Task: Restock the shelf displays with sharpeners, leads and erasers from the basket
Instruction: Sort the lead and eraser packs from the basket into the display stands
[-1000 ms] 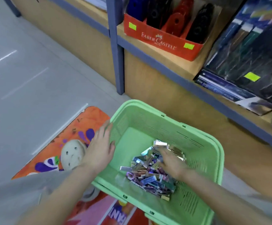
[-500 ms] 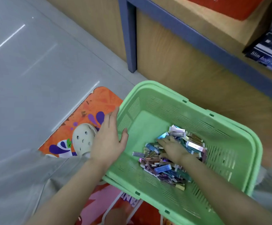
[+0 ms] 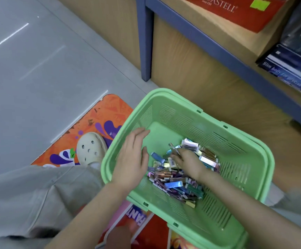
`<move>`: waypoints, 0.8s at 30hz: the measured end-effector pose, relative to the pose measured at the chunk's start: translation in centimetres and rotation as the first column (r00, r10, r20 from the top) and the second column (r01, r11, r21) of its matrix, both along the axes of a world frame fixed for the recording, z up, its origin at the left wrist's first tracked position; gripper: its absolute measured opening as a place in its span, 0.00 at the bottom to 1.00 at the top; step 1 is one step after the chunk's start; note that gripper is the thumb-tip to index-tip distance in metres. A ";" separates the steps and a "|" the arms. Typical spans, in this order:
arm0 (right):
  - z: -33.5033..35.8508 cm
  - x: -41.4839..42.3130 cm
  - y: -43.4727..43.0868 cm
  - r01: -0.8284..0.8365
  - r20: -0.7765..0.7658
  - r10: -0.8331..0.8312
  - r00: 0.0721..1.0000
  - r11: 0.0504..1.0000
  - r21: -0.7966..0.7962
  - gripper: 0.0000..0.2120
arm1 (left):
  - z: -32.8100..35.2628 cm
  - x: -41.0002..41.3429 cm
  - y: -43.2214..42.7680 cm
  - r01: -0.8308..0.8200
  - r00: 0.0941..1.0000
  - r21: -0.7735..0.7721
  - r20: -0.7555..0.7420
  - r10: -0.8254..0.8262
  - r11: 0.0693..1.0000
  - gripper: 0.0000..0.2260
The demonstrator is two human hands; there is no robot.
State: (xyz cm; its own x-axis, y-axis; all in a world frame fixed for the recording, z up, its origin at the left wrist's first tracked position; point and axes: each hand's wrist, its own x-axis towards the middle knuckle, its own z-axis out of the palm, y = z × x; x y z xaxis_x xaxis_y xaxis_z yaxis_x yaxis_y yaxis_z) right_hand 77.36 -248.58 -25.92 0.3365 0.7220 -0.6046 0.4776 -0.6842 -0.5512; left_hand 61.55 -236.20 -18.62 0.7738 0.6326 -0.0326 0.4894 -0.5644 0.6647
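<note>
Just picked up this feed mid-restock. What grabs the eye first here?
The light green basket fills the lower right, with a glittering heap of small foil-coloured packets in its bottom. The right hand digs into that heap, while the left hand hovers flat and open by the basket's left wall. Left of the basket, a cream clog stands on a bright orange mat.

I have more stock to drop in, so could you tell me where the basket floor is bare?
In the basket, bare floor lies far left, between the far wall, the left hand and the pile of small packs. The middle is crowded: the right hand is in the pile.
</note>
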 end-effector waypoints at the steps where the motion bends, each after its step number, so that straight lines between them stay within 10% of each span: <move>1: 1.3 -0.2 0.2 0.073 -0.066 -0.070 0.995 0.996 0.042 0.12 | 0.1 0.3 -1.2 -0.018 1.000 -0.118 0.005 0.019 0.993 0.17; 3: 4.1 -0.8 0.6 0.203 -0.203 -0.179 0.963 0.974 0.103 0.11 | 0.1 1.1 -3.1 -0.141 0.990 -0.405 -0.036 0.138 0.903 0.16; 7: 7.9 -2.1 1.5 0.303 -0.318 -0.238 0.918 0.937 0.171 0.06 | 0.7 2.9 -4.3 -0.324 0.929 -0.855 -0.206 0.308 0.404 0.12; 15: 9.1 -2.3 0.6 0.067 0.080 -0.097 0.992 0.946 0.316 0.15 | 1.4 3.2 -4.4 -0.373 0.779 -0.928 -0.317 0.540 -0.006 0.15; 19: 9.4 -3.2 0.1 -0.114 0.078 0.095 0.992 0.948 0.297 0.22 | 1.7 3.8 -4.4 -0.234 0.804 -0.966 -0.254 0.538 -0.106 0.16; 24: 9.3 -2.7 -0.9 -0.257 0.064 0.253 0.965 0.879 0.401 0.21 | 1.3 3.6 -3.3 -0.305 0.822 -0.952 -0.262 0.506 0.002 0.22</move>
